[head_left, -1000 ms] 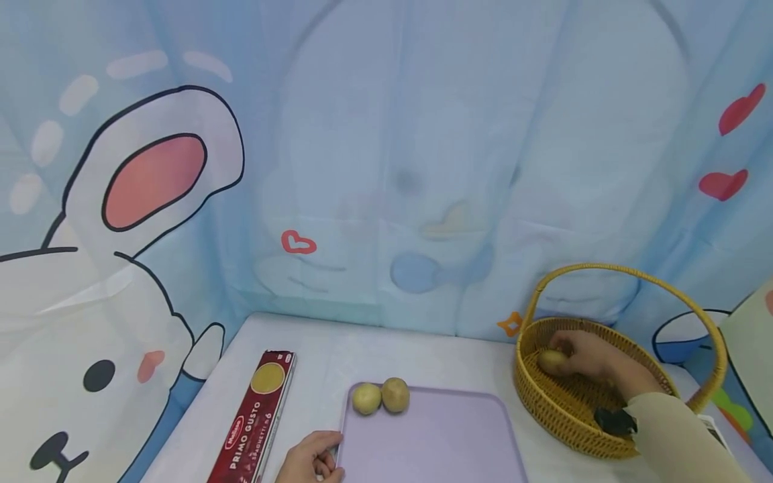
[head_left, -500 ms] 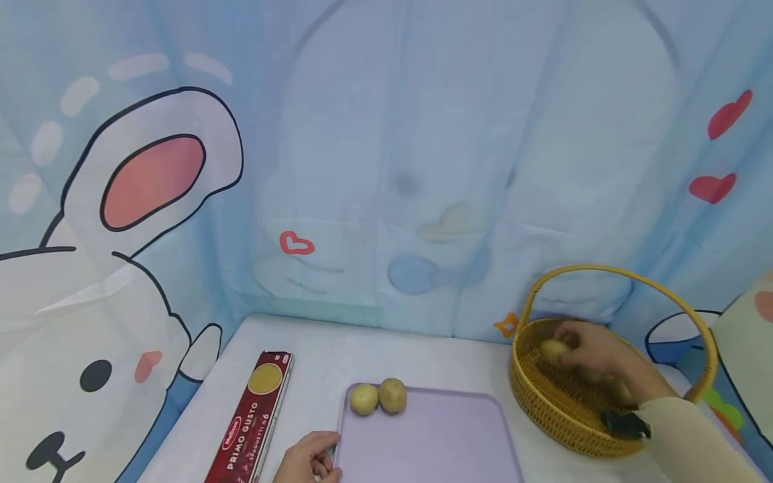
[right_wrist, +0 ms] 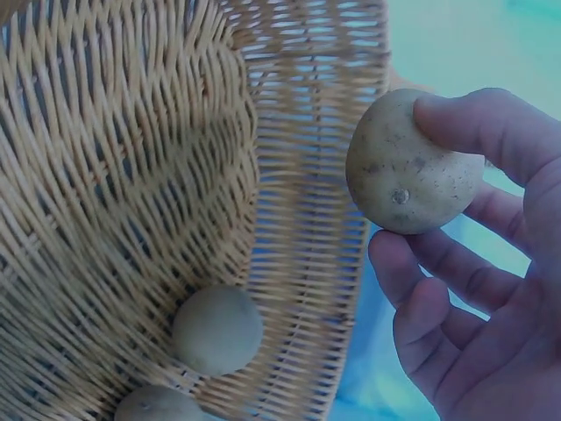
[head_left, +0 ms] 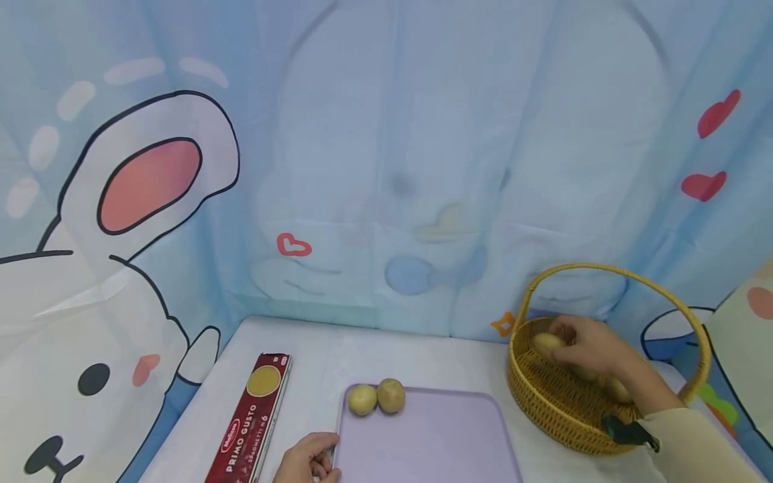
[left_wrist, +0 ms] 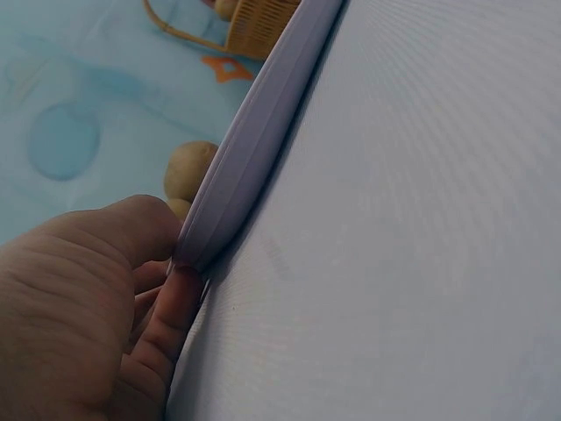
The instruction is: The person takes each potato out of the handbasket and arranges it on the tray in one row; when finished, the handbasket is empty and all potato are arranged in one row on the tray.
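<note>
My right hand [head_left: 588, 345] holds a small potato [head_left: 547, 344] over the wicker basket [head_left: 543, 399] at the right; in the right wrist view the thumb and fingers [right_wrist: 473, 132] curl round the potato [right_wrist: 409, 164], lifted above the basket's weave [right_wrist: 131, 175]. Two more potatoes [right_wrist: 216, 330] lie in the basket's bottom. My left hand [head_left: 309, 457] pinches the left edge of the lilac tray [head_left: 435, 443]; the left wrist view shows thumb and finger [left_wrist: 140, 232] clamped on the tray's rim [left_wrist: 250, 162]. Two potatoes [head_left: 376, 397] sit at the tray's far left corner.
A long red spaghetti box [head_left: 249, 419] lies on the white table [head_left: 314, 355] left of the tray. A blue cartoon curtain [head_left: 392, 168] closes off the back. The basket's arched handle [head_left: 610, 270] rises over my right hand.
My right hand has raised the potato a little higher inside the basket and toward its left rim. The left hand has kept its grip on the tray edge.
</note>
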{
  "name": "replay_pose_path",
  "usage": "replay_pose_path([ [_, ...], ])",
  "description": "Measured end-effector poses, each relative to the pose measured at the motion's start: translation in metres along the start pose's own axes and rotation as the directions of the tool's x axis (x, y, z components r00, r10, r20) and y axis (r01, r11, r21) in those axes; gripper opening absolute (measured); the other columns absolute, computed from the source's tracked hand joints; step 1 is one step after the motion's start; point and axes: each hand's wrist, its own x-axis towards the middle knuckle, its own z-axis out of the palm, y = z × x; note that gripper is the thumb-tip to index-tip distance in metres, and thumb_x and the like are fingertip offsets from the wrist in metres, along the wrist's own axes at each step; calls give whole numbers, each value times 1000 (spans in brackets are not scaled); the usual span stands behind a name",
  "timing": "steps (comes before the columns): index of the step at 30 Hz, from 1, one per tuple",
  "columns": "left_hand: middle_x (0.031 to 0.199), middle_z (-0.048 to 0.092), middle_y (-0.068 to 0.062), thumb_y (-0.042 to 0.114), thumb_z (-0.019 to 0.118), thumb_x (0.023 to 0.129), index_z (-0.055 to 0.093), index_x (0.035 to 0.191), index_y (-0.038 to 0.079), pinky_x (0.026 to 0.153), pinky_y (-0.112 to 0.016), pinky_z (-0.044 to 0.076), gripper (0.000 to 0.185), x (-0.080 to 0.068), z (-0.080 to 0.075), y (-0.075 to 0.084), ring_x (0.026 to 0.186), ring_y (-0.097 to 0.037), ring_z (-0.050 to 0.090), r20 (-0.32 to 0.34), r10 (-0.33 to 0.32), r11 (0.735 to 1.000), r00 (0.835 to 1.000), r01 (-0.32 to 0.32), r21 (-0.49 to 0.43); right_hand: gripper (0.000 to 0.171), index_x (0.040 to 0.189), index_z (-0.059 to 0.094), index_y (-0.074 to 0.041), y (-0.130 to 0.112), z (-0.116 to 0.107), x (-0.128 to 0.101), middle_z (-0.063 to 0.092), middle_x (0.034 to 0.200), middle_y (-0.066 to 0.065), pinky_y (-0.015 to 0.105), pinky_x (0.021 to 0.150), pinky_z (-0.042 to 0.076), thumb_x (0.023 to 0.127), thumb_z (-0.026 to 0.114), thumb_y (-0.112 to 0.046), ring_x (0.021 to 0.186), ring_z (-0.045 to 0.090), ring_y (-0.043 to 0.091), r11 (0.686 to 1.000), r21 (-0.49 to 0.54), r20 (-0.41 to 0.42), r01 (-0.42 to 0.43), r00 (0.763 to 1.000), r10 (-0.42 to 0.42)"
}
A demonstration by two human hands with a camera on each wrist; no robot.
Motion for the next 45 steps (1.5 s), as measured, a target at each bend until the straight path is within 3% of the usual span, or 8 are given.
replay_pose_path([
  [9,106,56,-9,4,73,80,58,122,-12,60,-20,50,47,-2,1,0,70,-7,55,-3,-11,1000,1000,11,9,39,107,64,-15,-31,0,-4,62,87,-1,33,59,45,78,81,-35,72,55,15,998,50,-14,43,999,-42],
  [16,100,57,-5,6,72,82,59,122,-11,61,-20,50,46,-1,1,0,70,-4,54,-34,54,998,998,-52,48,40,107,64,-17,-53,6,1,63,89,-3,33,60,46,77,82,-37,76,57,14,994,67,-41,81,996,-79],
  [23,104,59,-7,5,73,81,60,121,-11,60,-21,51,46,1,2,-2,69,-3,55,-53,83,995,995,-81,51,40,111,63,-17,-71,14,8,62,92,-1,31,58,49,80,80,-35,72,58,13,989,114,5,90,996,-91],
  [29,108,58,-10,4,73,80,60,121,-12,61,-20,51,47,1,2,-3,70,-4,55,-44,63,997,997,-61,36,40,114,63,-18,-85,26,12,62,93,-2,29,59,50,81,80,-32,74,59,13,979,149,17,136,990,-140],
  [36,110,58,-12,3,73,79,60,120,-12,61,-21,51,46,0,1,-3,70,-3,55,-52,66,997,996,-64,41,35,106,63,-19,-104,42,16,59,88,-4,29,58,48,79,82,-30,70,57,13,975,147,22,166,985,-171],
  [45,109,59,-11,2,73,79,60,120,-11,61,-21,52,45,2,2,-5,70,-4,55,-49,70,997,996,-68,34,36,105,61,-19,-119,68,22,59,85,-4,29,56,47,77,82,-28,66,56,11,958,201,61,206,973,-222],
])
